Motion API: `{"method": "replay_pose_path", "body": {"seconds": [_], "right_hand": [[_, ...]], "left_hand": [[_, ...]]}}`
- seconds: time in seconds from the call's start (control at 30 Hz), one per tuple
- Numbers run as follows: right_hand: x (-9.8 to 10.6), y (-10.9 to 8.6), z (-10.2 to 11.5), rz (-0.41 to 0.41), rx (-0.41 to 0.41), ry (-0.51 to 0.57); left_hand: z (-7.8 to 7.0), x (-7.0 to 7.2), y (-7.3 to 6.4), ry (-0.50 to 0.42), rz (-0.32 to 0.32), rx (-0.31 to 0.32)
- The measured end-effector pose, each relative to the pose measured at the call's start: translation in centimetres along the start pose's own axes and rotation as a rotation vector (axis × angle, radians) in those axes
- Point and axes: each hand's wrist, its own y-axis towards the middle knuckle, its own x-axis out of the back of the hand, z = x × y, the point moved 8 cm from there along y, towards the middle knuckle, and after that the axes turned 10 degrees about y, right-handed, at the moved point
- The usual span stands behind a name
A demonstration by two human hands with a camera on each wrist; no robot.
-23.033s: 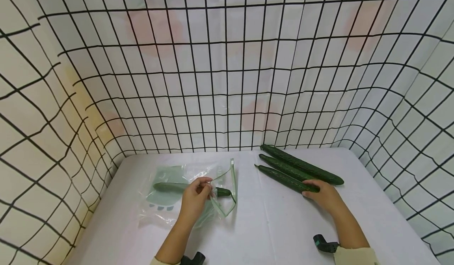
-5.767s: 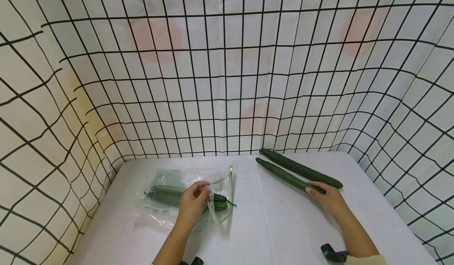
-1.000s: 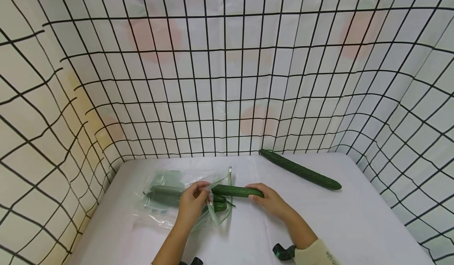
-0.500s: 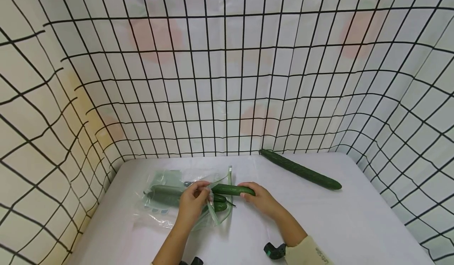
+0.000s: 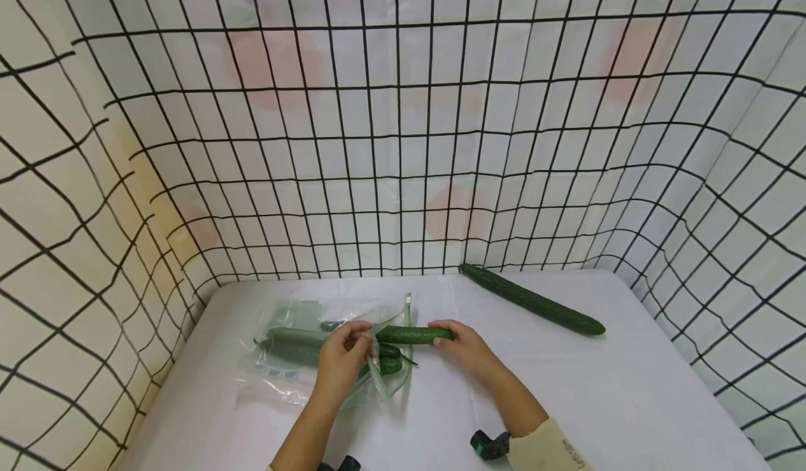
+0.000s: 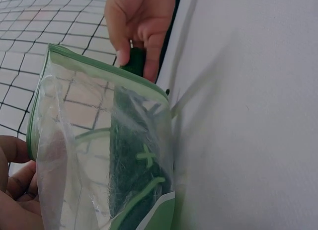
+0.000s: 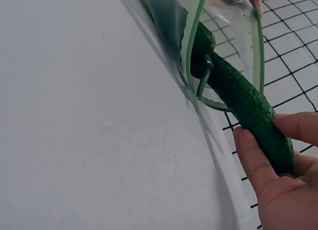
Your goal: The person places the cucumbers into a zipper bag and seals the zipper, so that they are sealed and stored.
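My left hand (image 5: 343, 352) pinches the green-edged rim of a clear zip bag (image 6: 79, 106), whose mouth gapes to the right. Two cucumbers lie inside, their ends showing at the opening; one cucumber end (image 7: 202, 38) is plain in the right wrist view. With thumb and fingers, my right hand (image 5: 466, 348) grips the outer end of a third cucumber (image 5: 412, 335). That cucumber reaches through the bag's mouth, above the other two, its far part behind the plastic and my left hand.
One more cucumber (image 5: 532, 299) lies slanted at the back right of the white table (image 5: 567, 394). A black wire grid (image 5: 415, 177) stands along the back and both sides. Black camera mounts (image 5: 491, 445) sit on the wrists.
Since the oldest frame, another cucumber has gone into the bag. The one in my right hand has come from the right side into its mouth, sliding slightly left over the last second.
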Motion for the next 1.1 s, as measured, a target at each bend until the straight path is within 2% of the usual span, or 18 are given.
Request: {"method": "replay_pose_path", "body": {"seconds": [0.2, 0.43, 0.7, 0.87, 1.1], "right_hand": [[0.1, 0.1, -0.5, 0.032, -0.017, 0.113], [0.0, -0.1, 0.0, 0.087, -0.006, 0.066], [0.0, 0.0, 0.1, 0.097, -0.024, 0.17], [-0.8, 0.4, -0.2, 0.119, 0.011, 0.225], [-2.6, 0.7, 0.4, 0.165, 0.058, 0.239]], "left_hand": [[0.0, 0.0, 0.0, 0.004, -0.004, -0.003], [0.0, 0.0, -0.1, -0.002, -0.003, 0.012], [0.2, 0.0, 0.0, -0.01, -0.006, 0.022], [0.2, -0.1, 0.0, -0.011, -0.004, 0.014], [0.2, 0.0, 0.0, -0.014, -0.001, 0.014]]}}
